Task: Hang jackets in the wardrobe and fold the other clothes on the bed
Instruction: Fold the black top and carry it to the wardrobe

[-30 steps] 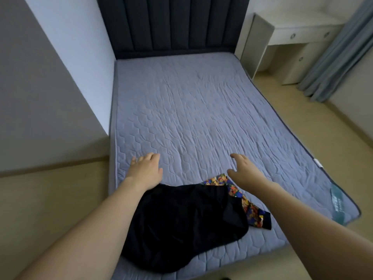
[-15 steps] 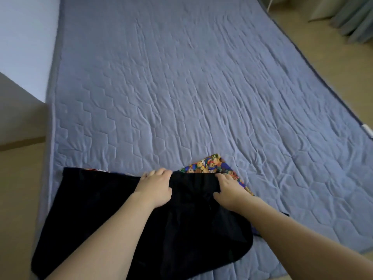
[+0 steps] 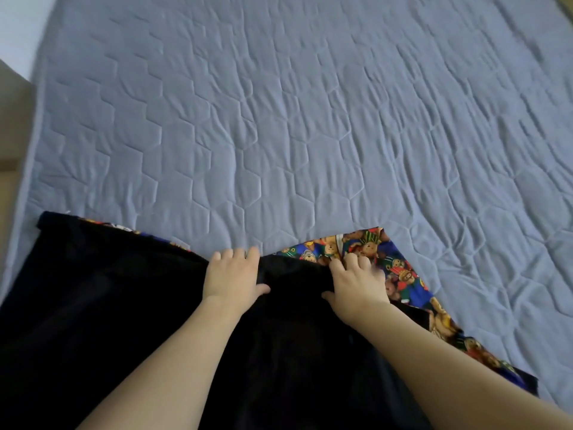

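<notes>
A black garment with a bright teddy-bear print lining lies spread on the near part of the bed. Its far edge runs across the quilt, and the print shows at the right and in a thin strip at the far left. My left hand grips that far edge near the middle, fingers curled over it and thumb on the black cloth. A short way to the right, my right hand grips the same edge where the black cloth meets the print. Both forearms lie over the garment.
The grey-blue quilted mattress stretches away beyond the garment. Its left side borders beige floor and a pale wall. The view is slightly blurred.
My hands dropped from above the bed onto the garment's far edge and took hold of it. The black cloth now lies spread wider to the left, and my view has moved closer and lower.
</notes>
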### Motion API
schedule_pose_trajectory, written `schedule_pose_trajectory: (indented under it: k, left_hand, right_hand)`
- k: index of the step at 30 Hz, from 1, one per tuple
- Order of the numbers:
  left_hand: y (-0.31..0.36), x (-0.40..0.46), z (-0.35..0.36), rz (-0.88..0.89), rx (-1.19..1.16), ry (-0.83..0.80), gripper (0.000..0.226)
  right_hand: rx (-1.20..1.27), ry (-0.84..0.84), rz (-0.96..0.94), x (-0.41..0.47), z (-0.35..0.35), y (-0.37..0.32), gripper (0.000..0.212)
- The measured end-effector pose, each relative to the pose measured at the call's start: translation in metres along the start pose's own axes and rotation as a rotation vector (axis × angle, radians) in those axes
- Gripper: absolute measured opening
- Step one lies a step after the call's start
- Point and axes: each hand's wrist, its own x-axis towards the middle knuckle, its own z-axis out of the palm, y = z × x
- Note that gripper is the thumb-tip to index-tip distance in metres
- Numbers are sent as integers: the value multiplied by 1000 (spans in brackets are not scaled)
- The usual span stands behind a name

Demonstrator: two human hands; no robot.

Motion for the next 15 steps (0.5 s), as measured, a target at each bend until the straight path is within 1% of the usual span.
schedule_pose_trajectory:
  k: [2,4,5,7,8,9,10,11,12,13,14,15]
  left_hand:
    - [-6,-13,-11,-2,-35,5,47]
    - [-9,-26,-18,9,-99,55,36]
    - [-12,-32,-22,10,-119,97,34]
    - [-15,-44,-19,15,-137,228,43]
    - [-13,-53,-17,31,-156,254,52]
    - [-10,-63,-14,65,-188,217,59]
    - [-4,-73,-9,112,-238,130,64]
    - [3,-84,-5,144,-312,-21,69]
    - [12,-96,0,148,-392,-216,78]
    - [21,-105,6,149,-409,-383,89]
    - [31,-112,10,150,-378,-479,100]
    - [40,-117,15,145,-347,-497,103]
  right_hand:
    - [86,-67,21,-10,-11,-1,72]
    - [100,-132,-3,-22,-18,1,86]
    - [84,-144,-25,-29,-20,2,92]
    - [81,-111,-14,-40,-20,4,101]
    - [109,-84,31,-45,-18,5,104]
    - [151,-68,94,-50,-15,6,106]
    - [196,-76,162,-55,-11,7,110]
    - [238,-109,225,-61,-5,8,114]
    - [275,-157,281,-66,2,12,118]
    - [298,-203,328,-71,8,16,120]
    - [303,-236,364,-75,15,22,119]
    - [294,-259,386,-79,19,27,114]
